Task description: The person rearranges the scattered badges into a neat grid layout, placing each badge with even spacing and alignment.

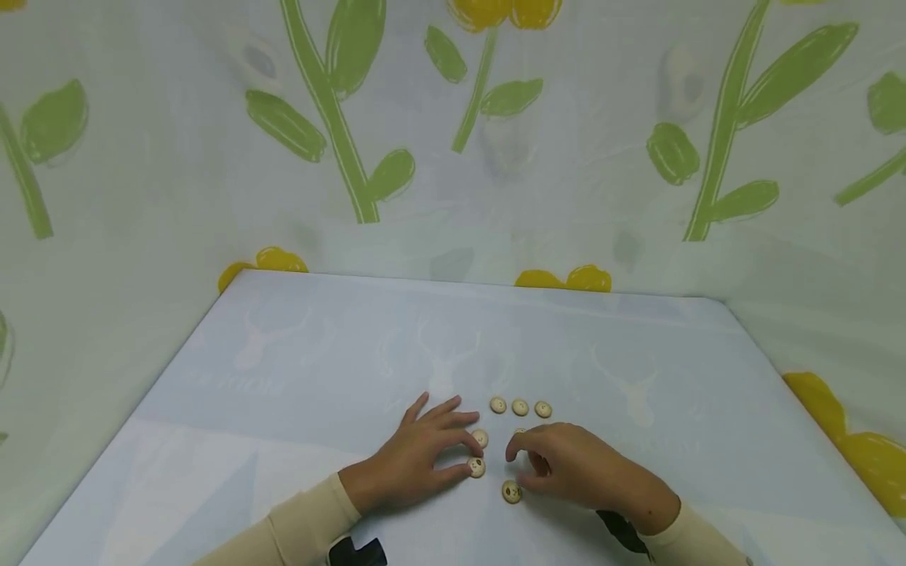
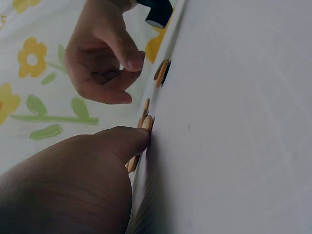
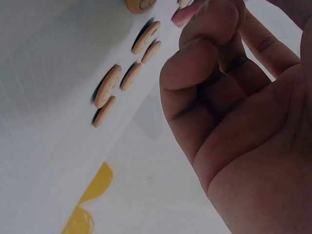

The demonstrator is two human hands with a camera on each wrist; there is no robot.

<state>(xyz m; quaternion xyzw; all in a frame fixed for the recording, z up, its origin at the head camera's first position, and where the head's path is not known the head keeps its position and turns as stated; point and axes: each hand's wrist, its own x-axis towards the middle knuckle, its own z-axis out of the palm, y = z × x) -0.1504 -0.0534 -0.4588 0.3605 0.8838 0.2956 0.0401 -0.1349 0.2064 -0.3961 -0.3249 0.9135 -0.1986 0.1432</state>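
Left hand: the left hand [image 1: 418,456] lies flat on the table [image 1: 283,377], fingers spread and nearly straight; its thumb tip touches one button [image 1: 476,468], and nothing is gripped.
Button by the left fingertips: a second button [image 1: 480,438] sits just beyond the first, beside the ends of the left fingers.
Back row: three buttons in a line running left to right, the left one [image 1: 499,405], the middle one [image 1: 520,407] and the right one [image 1: 543,409], a little apart from both hands on the far side.
Near button: one button [image 1: 511,492] lies closest to the person, just under the right hand's knuckles and touching or nearly touching them (I cannot tell which).
Right hand: the right hand [image 1: 573,464] is curled, thumb and forefinger bent toward each other; a small pale edge shows just beyond the fingertips in the head view, perhaps another button, and whether the fingers pinch anything I cannot tell.
Count: six buttons plainly seen, a seventh possible behind the right fingers.
Lie of the buttons: round and flat, so no long axis; they sit between the two hands, the left thumb already on one, the right hand nearer the near button.
Sleeves: both cream.
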